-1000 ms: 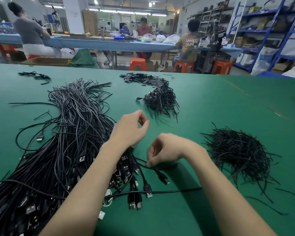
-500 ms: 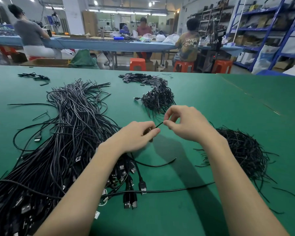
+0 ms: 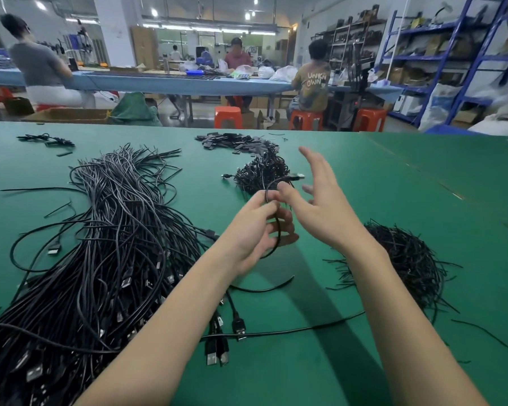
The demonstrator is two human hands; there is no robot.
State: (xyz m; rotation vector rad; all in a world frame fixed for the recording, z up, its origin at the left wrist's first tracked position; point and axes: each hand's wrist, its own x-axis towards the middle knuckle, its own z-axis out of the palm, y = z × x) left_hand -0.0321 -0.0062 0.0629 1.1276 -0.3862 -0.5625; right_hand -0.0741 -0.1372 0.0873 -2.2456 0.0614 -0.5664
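My left hand (image 3: 257,227) is raised above the green table (image 3: 393,200) and pinches a thin black USB cable (image 3: 277,230) between thumb and fingers. The cable loops over the hand, and its metal plug (image 3: 296,177) sticks out to the right above my fingers. My right hand (image 3: 320,200) hovers just right of it with fingers spread and straight, its thumb close to the cable loop. A big heap of loose black USB cables (image 3: 100,244) lies to the left.
A pile of thin black ties (image 3: 405,259) lies at the right. A heap of bundled cables (image 3: 261,174) and small black pieces (image 3: 232,142) sit further back. One loose cable (image 3: 291,329) crosses the table in front. People sit at a blue bench beyond.
Both hands have risen and moved away from me. The right hand has opened and spread its fingers. The cable in the left hand now forms a loop with the plug swung up.
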